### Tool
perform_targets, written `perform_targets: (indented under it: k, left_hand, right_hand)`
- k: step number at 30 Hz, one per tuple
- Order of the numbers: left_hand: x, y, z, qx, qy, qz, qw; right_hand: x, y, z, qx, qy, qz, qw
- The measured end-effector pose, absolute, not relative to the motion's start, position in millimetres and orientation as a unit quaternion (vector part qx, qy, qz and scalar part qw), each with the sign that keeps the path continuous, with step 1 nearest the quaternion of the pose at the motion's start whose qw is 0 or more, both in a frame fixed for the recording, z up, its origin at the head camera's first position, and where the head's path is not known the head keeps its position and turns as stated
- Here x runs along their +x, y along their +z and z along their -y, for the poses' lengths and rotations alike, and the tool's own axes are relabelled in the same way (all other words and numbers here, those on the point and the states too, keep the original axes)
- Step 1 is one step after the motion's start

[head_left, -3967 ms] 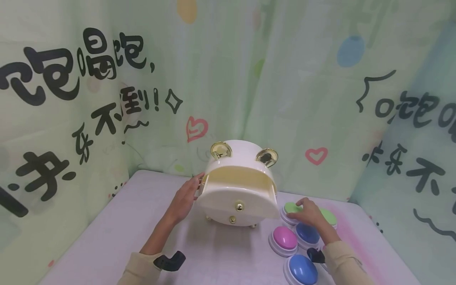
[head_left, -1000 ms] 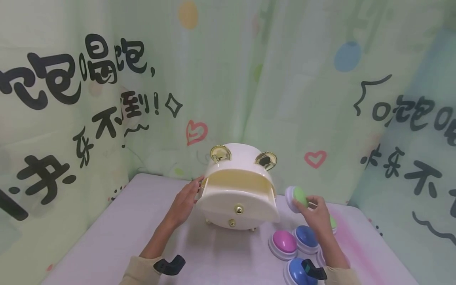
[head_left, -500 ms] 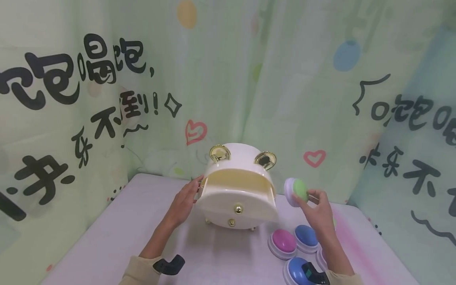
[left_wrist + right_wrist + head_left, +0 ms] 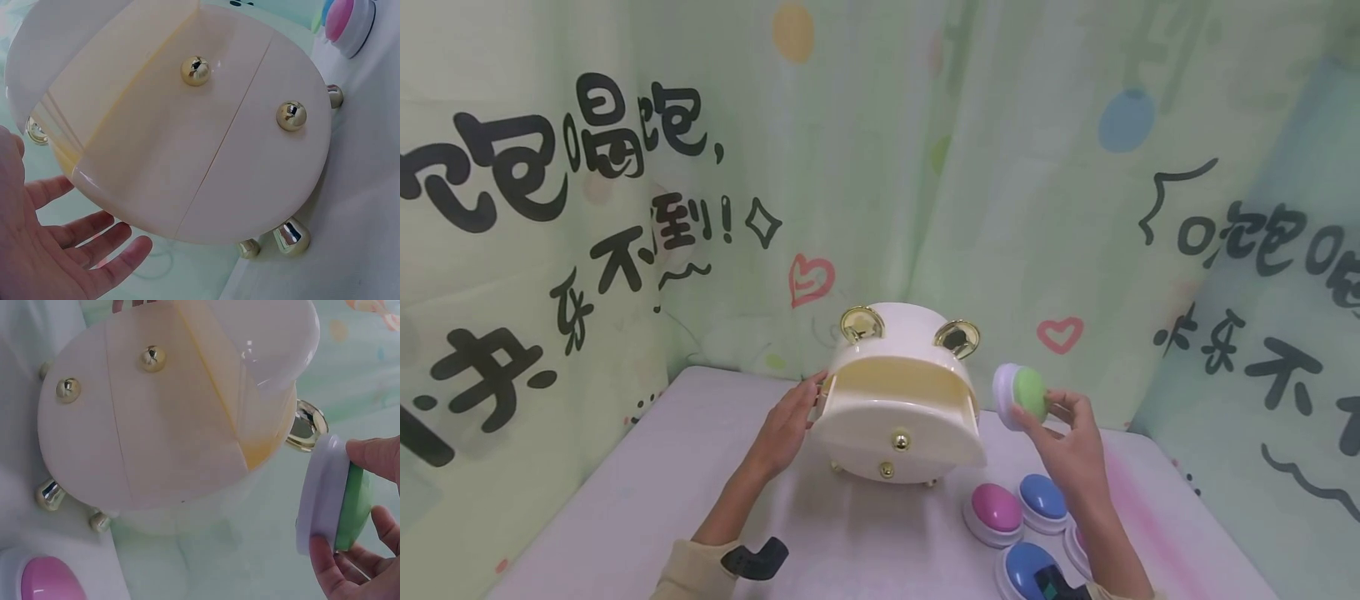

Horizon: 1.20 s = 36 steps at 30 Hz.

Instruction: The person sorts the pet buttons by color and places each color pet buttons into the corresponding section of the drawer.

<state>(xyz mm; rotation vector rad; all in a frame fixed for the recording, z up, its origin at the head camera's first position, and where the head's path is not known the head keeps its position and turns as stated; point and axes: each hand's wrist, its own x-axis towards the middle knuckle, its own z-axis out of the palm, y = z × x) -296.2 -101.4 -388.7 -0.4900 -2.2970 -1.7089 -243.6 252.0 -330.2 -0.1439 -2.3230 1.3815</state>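
A cream-white rounded drawer box (image 4: 850,433) with gold ears, knobs and feet stands at the middle of the table. Its upper drawer (image 4: 150,125) is pulled out, and no contents show inside. My left hand (image 4: 784,429) is at the box's left side, fingers extended and close along its wall. To the right of the box, my right hand (image 4: 1075,450) holds up a push button (image 4: 1028,393) with a green dome and white base. The button is tipped on edge, thumb and fingers pinching its rim (image 4: 325,494), its base turned toward the box.
On the table (image 4: 625,508), a magenta button (image 4: 997,507), a blue button (image 4: 1043,495) and another blue button (image 4: 1028,568) lie right of the box. One more button (image 4: 1077,550) is partly covered by my right forearm. A printed curtain (image 4: 1000,208) hangs behind.
My right hand has picked the green button up off the table, tipped it on edge and raised it beside the box. The left hand has stayed at the box's side.
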Motion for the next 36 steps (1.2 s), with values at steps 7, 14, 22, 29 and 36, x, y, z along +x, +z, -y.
perform_targets:
  k: [7,14,22,29,36]
  left_hand:
    - [-296.0,-388.5,101.4,-0.167,-0.583,0.785,0.123]
    - [-295.8,-387.7,101.1,-0.165,-0.58,0.788,0.122]
    - [-295.4,-388.5,101.3,-0.166,-0.58,0.787,0.125]
    - [-294.8,-388.0,101.3,-0.163,-0.578,0.79,0.123]
    - [-295.6,-388.2,101.1,-0.163,-0.579,0.79,0.122]
  right_hand:
    - [-232.6,-320.4,-242.6,-0.036,0.49,0.839,0.235]
    - [-224.0,-314.0,-232.0,-0.01,0.49,0.833,0.257]
    - [-215.9,-308.5,-223.7,0.04,0.468,0.835,0.286]
    - [-212.0,-304.8,-219.3,0.083,0.424,0.851,0.3]
    - [-212.1,-301.7,-216.9,0.117,0.398,0.861,0.294]
